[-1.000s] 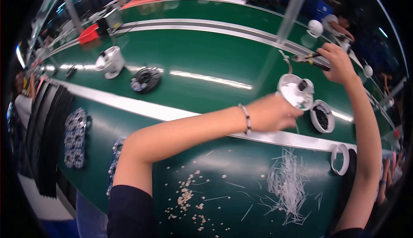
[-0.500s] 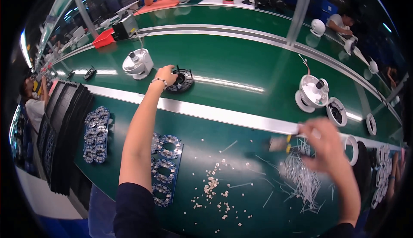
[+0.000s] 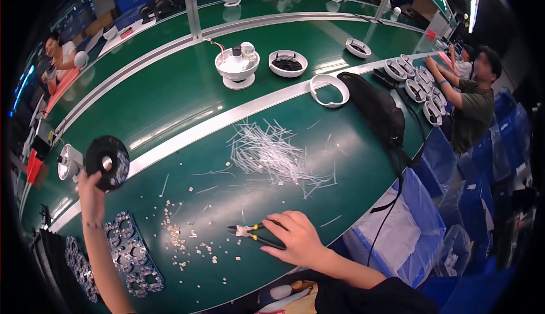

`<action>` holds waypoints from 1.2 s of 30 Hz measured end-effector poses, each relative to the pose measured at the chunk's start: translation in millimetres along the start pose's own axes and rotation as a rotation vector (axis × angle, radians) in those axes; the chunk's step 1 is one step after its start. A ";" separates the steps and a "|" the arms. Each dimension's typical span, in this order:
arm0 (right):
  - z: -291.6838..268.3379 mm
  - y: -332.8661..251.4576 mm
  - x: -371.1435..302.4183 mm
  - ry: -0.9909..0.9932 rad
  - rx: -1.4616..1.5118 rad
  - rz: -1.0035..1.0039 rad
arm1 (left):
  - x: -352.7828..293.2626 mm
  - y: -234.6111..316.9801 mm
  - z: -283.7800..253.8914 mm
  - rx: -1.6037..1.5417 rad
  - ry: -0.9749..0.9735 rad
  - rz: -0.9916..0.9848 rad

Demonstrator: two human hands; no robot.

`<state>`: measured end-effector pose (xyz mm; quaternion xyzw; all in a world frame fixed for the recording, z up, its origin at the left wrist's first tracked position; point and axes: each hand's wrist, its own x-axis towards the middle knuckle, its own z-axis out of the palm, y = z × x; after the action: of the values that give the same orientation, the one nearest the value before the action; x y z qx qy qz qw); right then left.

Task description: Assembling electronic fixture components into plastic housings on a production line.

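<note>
— Long green tabletop (image 3: 170, 98) here, curved belt line, other people working down the far end.

— What's in hand?

— The left hand (image 3: 91, 192) is raised, its grip closed on the rim of a black disc (image 3: 107, 161), held up on edge above the tabletop's left side. Just behind it sits a small white housing (image 3: 69, 162).

— And the right?

— The right hand (image 3: 295, 237) lies flat over a pair of pliers (image 3: 252, 233) near the front edge, fingers spread on the handles; I can't tell if it has closed round them.

— Anything close by?

— White crumbs of cut bits (image 3: 181, 240) between the hands, a heap of white strips (image 3: 272, 155) beyond, trays of grey rings (image 3: 130, 257) under the left arm.

— Advice?

— I'd say keep the disc by its rim, fingers off the centre hole, and lift it well over the trays.
</note>
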<state>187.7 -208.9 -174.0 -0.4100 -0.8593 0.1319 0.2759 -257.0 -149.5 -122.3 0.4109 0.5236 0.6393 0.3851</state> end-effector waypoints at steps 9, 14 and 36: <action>-39.9 45.6 38.8 0.348 -0.045 -0.213 | -132.8 -16.2 90.6 -0.511 0.022 -0.182; -98.1 217.7 102.5 0.246 -0.729 0.156 | -139.4 -32.4 126.4 -0.618 -0.102 -0.240; 8.1 -37.4 23.8 -0.167 -0.068 0.001 | -148.6 -74.4 115.7 -0.529 -0.086 -0.368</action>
<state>147.2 -214.0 -154.9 -0.4074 -0.8830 0.1364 0.1891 -90.7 -234.2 -200.6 0.2213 0.3882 0.6549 0.6095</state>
